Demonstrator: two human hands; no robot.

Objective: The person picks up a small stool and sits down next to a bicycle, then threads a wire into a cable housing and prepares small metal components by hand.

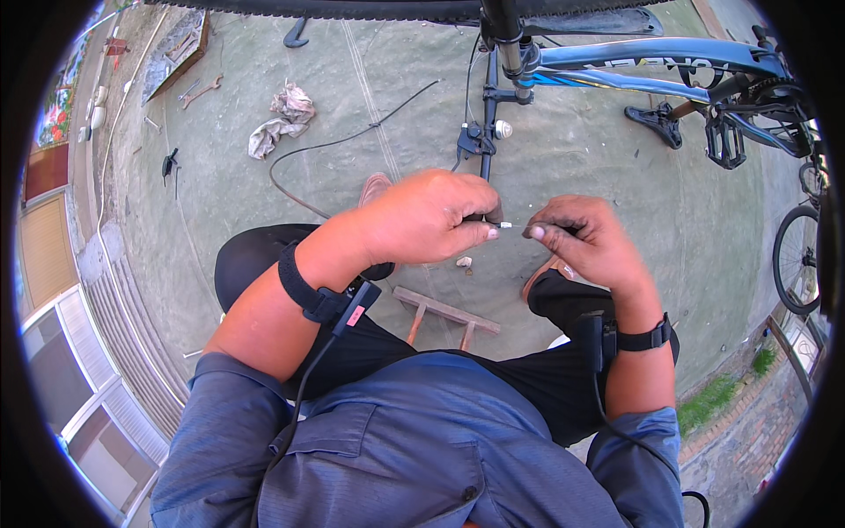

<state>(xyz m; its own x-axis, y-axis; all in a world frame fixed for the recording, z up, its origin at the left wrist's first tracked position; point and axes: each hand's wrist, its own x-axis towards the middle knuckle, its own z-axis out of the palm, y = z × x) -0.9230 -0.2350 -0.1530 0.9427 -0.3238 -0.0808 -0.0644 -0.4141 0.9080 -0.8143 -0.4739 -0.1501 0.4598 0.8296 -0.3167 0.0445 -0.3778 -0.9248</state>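
Note:
My left hand [433,216] is closed, its fingertips pinching the end of a black bicycle cable [290,187]. A small silver end piece [505,225] sticks out of that grip towards the right. From it a very thin wire seems to run to my right hand [576,233], whose thumb and fingers are pinched together. The wire's tip is hidden by those fingers. The rest of the cable curves away to the left and over the ground. Just beyond my hands is a black handlebar [488,114] with a brake lever [473,139] and a small round white part [503,129].
A blue bicycle frame [616,62] with pedals lies at the far right, below a tyre [352,9]. Left lie a crumpled rag [283,119], a wrench [202,91] and a metal tray [180,53]. A wooden stool [449,311] is between my legs. Another bicycle's wheel [797,260] stands right.

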